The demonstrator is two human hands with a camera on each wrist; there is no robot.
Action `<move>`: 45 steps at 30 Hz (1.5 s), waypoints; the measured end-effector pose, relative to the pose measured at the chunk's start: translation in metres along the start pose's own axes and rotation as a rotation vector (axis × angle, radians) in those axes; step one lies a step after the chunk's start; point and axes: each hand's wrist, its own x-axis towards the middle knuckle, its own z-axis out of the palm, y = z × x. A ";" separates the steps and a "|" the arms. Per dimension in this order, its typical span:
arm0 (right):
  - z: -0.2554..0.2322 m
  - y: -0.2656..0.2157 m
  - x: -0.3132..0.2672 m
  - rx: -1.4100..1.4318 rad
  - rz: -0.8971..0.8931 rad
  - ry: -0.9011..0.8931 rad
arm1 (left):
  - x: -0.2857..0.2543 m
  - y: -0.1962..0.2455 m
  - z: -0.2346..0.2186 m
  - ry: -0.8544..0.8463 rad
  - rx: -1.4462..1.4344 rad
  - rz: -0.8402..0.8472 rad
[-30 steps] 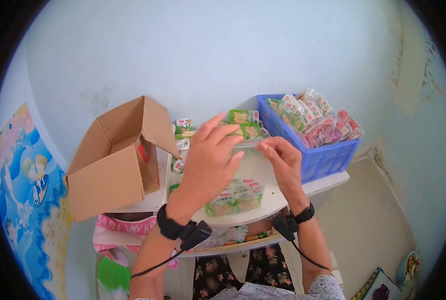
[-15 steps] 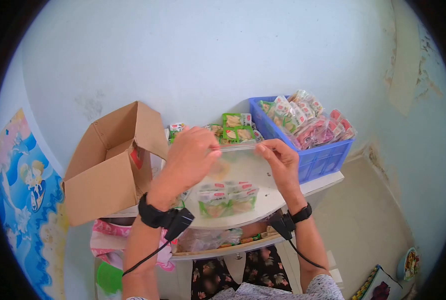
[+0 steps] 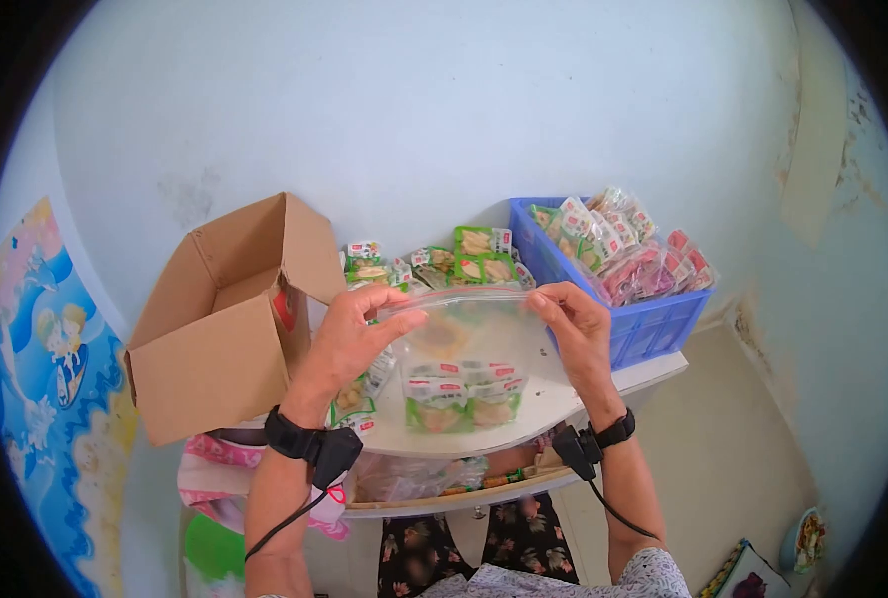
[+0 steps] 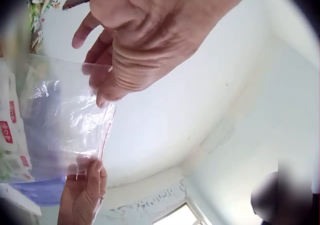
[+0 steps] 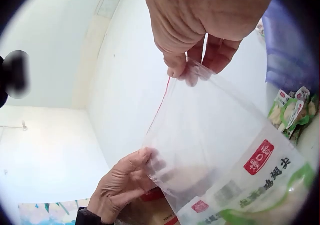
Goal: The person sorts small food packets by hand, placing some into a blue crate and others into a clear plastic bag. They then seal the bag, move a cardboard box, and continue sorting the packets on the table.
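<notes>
Two hands up, both pinching one clear zip bag (image 3: 474,344) by its top corners, stretched between them above the white table (image 3: 554,399). Head view: left hand (image 3: 349,334) grasps the 9 o'clock corner, right hand (image 3: 579,324) the 3 o'clock corner. Snack packets (image 3: 454,394) sit in the bag's bottom. Cardboard box (image 3: 220,319) at 9 o'clock, open; blue crate (image 3: 628,319) of packets at 2 o'clock.

Left wrist view: left hand (image 4: 135,50) fingers clamp the bag (image 4: 60,130) edge at 12 o'clock; right hand (image 4: 85,195) holds at 6 o'clock.

Right wrist view: right hand (image 5: 200,30) pinches the bag (image 5: 210,135) at 12 o'clock; left hand (image 5: 125,185) grips at 7 o'clock.
</notes>
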 end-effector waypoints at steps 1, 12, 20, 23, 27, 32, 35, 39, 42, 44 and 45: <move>-0.002 0.002 0.001 0.005 0.013 -0.007 | 0.000 -0.004 -0.001 0.009 -0.001 -0.011; 0.063 -0.068 0.007 -0.871 -0.610 -0.195 | -0.004 -0.001 0.008 0.131 0.060 0.142; 0.057 -0.041 0.019 -0.847 -0.529 -0.224 | -0.008 0.001 0.007 0.187 0.092 0.162; 0.037 -0.045 0.018 -0.793 -0.514 -0.214 | -0.006 -0.010 0.006 0.194 0.088 0.175; 0.008 -0.031 0.015 -0.577 -0.349 -0.164 | -0.005 -0.010 0.005 0.200 0.084 0.194; -0.014 -0.019 0.010 -0.270 -0.117 -0.100 | -0.005 -0.009 0.003 0.200 0.083 0.200; -0.019 -0.018 0.003 -0.108 -0.014 -0.085 | -0.007 -0.007 0.002 0.202 0.074 0.180; -0.018 -0.013 -0.002 0.098 0.075 -0.044 | -0.008 -0.013 0.001 0.192 0.002 0.121; -0.011 -0.017 -0.003 0.098 0.059 0.001 | -0.009 -0.016 0.002 0.198 -0.032 0.138; -0.012 -0.012 -0.008 0.101 0.065 0.017 | -0.008 -0.019 0.002 0.194 -0.075 0.182; -0.012 -0.004 -0.011 0.118 0.067 0.011 | -0.009 -0.020 0.004 0.191 -0.122 0.149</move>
